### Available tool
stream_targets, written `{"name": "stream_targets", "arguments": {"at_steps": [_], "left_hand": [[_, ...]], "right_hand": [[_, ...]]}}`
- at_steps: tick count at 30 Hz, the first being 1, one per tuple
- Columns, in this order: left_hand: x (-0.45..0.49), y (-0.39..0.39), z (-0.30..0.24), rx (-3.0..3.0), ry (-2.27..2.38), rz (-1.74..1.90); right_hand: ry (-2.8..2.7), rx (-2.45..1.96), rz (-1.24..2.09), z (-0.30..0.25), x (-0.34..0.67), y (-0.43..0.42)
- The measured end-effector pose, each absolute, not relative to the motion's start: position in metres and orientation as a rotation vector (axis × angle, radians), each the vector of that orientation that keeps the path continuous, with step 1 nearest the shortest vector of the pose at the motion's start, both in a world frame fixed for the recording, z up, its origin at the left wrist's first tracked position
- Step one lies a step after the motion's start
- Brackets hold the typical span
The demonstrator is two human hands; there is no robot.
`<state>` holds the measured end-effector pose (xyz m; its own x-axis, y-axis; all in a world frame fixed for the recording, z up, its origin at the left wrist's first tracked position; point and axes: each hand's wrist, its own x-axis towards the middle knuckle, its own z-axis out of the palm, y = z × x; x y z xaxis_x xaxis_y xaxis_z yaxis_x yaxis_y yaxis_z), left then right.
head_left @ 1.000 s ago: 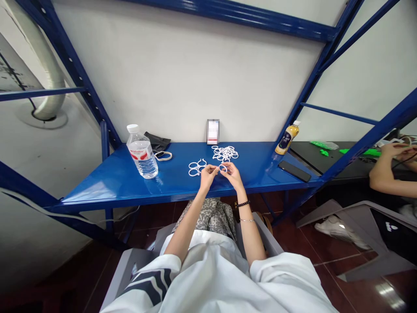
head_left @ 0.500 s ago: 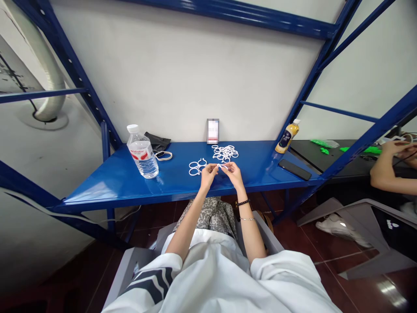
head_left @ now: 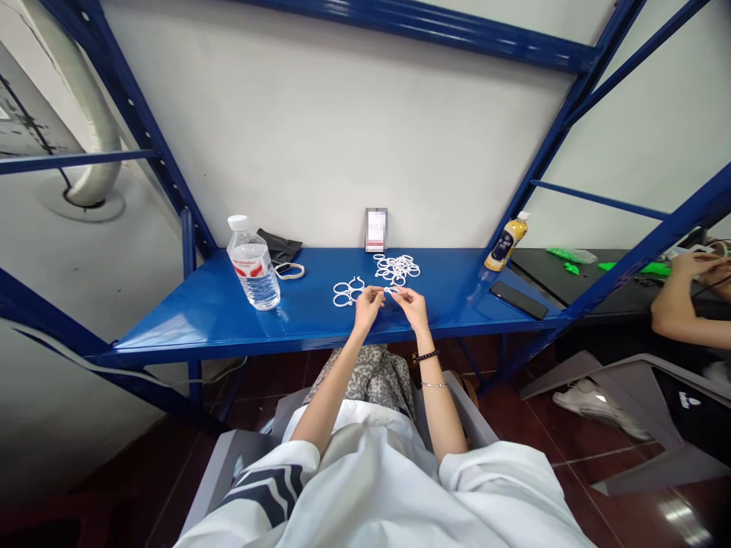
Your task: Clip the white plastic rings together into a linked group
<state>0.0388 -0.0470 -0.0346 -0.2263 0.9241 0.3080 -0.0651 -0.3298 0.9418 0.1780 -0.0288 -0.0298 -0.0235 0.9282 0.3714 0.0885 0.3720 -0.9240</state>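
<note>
Above the near edge of the blue table, my left hand (head_left: pixel 369 306) and my right hand (head_left: pixel 413 307) face each other, fingers closed in a pinch. Between their fingertips is a small white ring (head_left: pixel 389 289), seen nearly edge-on and partly covered by the fingers. Just left of my left hand lies a small group of white rings (head_left: pixel 343 294), some with a little knob. Beyond my hands is a looser pile of thin white rings (head_left: pixel 398 267), several overlapping one another.
A water bottle (head_left: pixel 254 270), a black pouch (head_left: pixel 279 246) and a pale wristband (head_left: pixel 291 271) are on the left. Against the wall stands a phone with a blurred screen (head_left: pixel 376 230). At right are a yellow drink bottle (head_left: pixel 507 242), a dark phone (head_left: pixel 518 300) and another person's arm (head_left: pixel 685 304).
My hands remain at the same place with the white ring between the fingertips; the fingers have shifted slightly. The whole view has moved a little.
</note>
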Motion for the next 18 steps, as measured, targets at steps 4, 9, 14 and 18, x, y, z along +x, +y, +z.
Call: {"name": "stream_targets", "arguments": {"at_steps": [4,9,14,18], "left_hand": [[0.038,-0.047,-0.035,1.213,1.178,1.709],[0.037,-0.049,-0.035,1.145,1.258,1.796],[0.038,-0.049,-0.034,1.146,1.317,1.787],[0.039,-0.049,-0.034,1.205,1.380,1.740]], "right_hand": [[-1.417,-1.097,0.762,-0.035,0.181,-0.023],[-1.434,-1.253,0.627,-0.044,0.183,-0.012],[-1.570,-1.326,0.534,-0.048,0.179,-0.009],[-1.704,-1.360,0.502,-0.048,0.174,-0.011]]}}
